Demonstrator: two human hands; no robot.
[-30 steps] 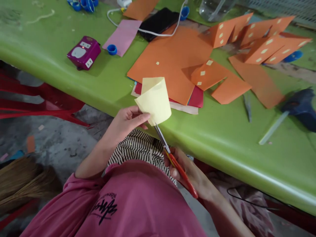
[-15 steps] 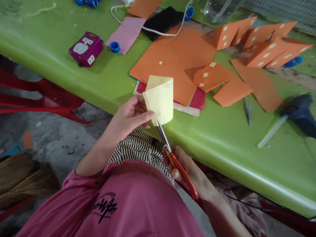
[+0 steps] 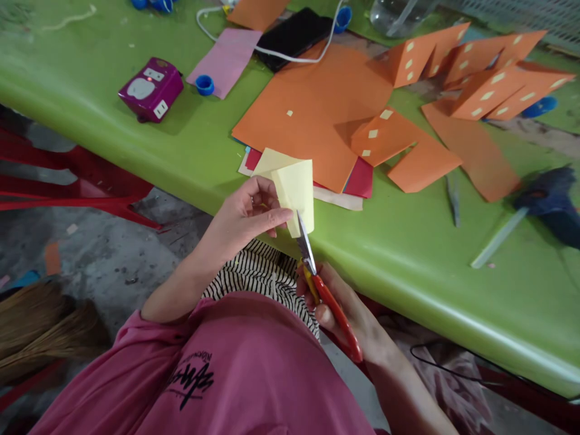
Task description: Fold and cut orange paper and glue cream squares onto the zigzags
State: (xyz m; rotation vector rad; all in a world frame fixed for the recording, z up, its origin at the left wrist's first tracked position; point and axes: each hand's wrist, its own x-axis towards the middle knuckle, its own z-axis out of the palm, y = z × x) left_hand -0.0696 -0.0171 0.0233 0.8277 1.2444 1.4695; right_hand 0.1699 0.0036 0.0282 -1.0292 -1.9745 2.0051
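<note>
A pale yellow sheet of paper (image 3: 298,187), curled over on itself, is pinched between the thumb and fingers of my left hand (image 3: 254,211) near the table's front edge. My right hand (image 3: 339,302) grips the red and yellow handles of a pair of scissors (image 3: 333,308). The scissor blades are parted, and they overlap the lower edge of the yellow paper, close to my left thumb. Part of my right hand's fingers is hidden behind the handles.
On the green table (image 3: 408,260) lie orange paper sheets (image 3: 312,115), folded orange pieces with small yellow squares (image 3: 385,136), tweezers (image 3: 453,199) and a glue gun (image 3: 548,199). Left stand a purple power adapter (image 3: 151,90) and a blue cap (image 3: 205,85); a black phone (image 3: 294,39) lies behind.
The yellow paper has tilted and moved slightly down and right with my left hand. The scissor blades have opened wider and reach higher over the paper.
</note>
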